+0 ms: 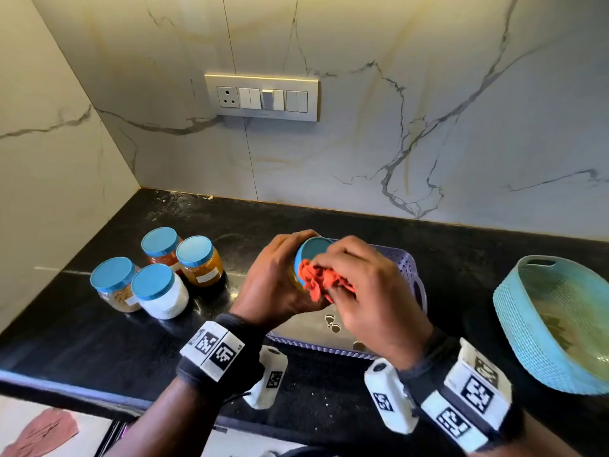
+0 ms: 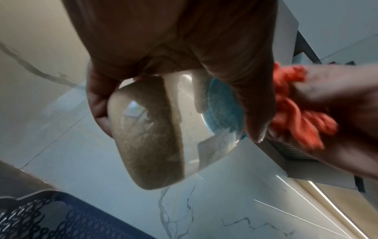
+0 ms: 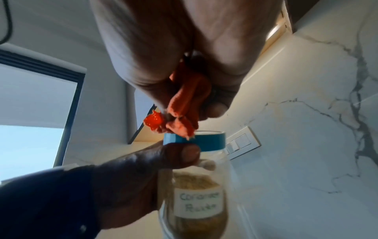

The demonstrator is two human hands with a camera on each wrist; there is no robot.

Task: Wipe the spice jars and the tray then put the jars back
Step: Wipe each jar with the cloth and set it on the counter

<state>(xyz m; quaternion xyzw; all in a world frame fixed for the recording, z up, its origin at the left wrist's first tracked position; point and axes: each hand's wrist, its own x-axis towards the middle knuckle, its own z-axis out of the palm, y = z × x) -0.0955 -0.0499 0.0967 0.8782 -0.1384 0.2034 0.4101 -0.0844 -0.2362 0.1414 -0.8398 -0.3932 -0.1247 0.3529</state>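
A black, faintly veined stone counter [image 1: 99, 324] runs into a corner of glossy white marble-look wall panels [image 1: 395, 127] with grey veins; a cream switch plate [image 1: 262, 97] is set in the back wall.

Over a lilac perforated plastic tray [image 1: 410, 268] with a cut-out handle, the left hand [image 1: 273, 285] curls its fingers round a clear, rounded spice jar with a blue screw lid [image 1: 311, 250] — held tilted, off the tray, half full of tan powder, with a handwritten white label. The right hand [image 1: 372, 291] clenches a crumpled orange cloth [image 1: 324, 280] and presses it against the lid's edge.

Four other clear jars with smooth blue lids stand close together on the counter to the left, well apart from the tray: tan-powder jar [image 1: 115, 285], white-powder jar [image 1: 159, 291], red-powder jar [image 1: 161, 245] and yellow-orange jar [image 1: 199, 260]. To the right sits a turquoise oval woven-texture plastic basket [image 1: 514, 324], its inside glossy.
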